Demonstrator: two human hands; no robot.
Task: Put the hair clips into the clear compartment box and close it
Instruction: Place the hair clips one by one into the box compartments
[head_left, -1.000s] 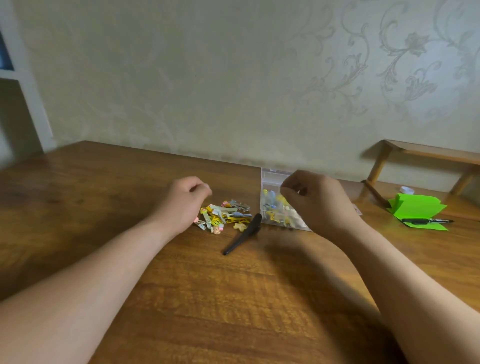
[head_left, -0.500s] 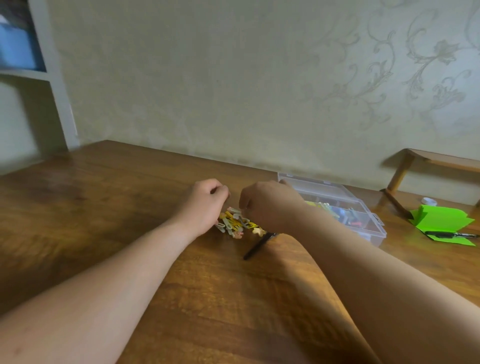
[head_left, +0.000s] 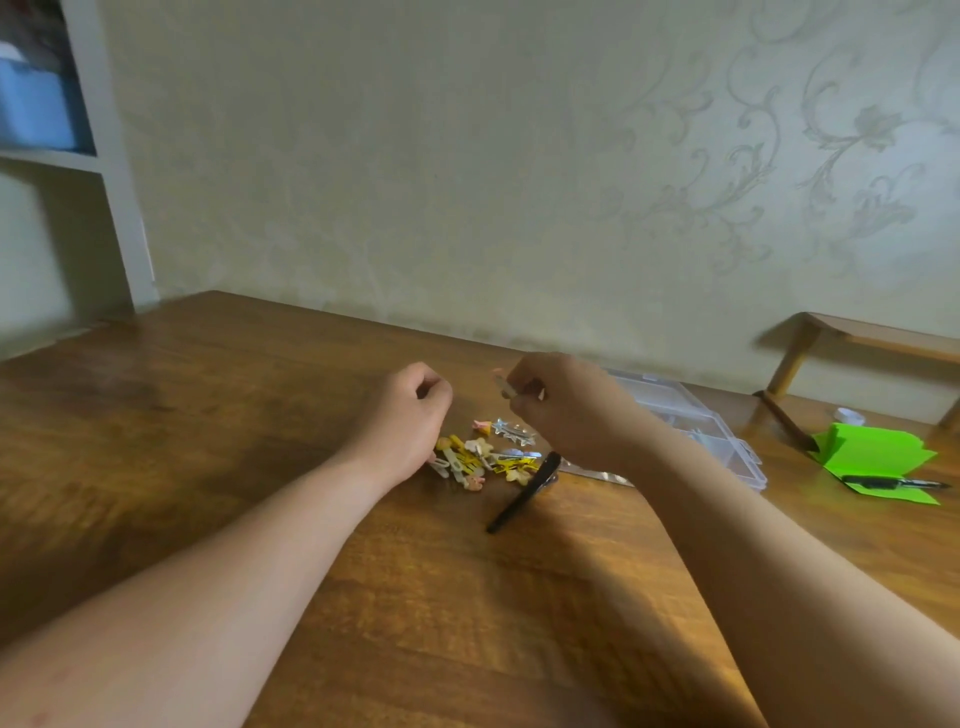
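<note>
A pile of small colourful hair clips (head_left: 480, 457) lies on the wooden table (head_left: 208, 415) between my hands. A long black clip (head_left: 524, 491) lies just right of the pile. My right hand (head_left: 566, 410) hovers above the pile and pinches a small pale hair clip (head_left: 505, 384) at its fingertips. My left hand (head_left: 402, 421) rests beside the pile on its left, fingers curled with nothing visible in them. The clear compartment box (head_left: 696, 431) stands open behind my right hand, partly hidden by that hand and wrist.
A green folded paper (head_left: 872, 452) with a black pen (head_left: 893, 483) on it lies at the right. Behind it stands a low wooden shelf (head_left: 857, 338) with a small white cap (head_left: 849, 415) under it. A white shelf unit (head_left: 109, 171) is at far left.
My right hand moved from the box over to the pile, then rose with a small pale clip pinched in its fingers. The view shifted left. My left hand stayed beside the pile.
</note>
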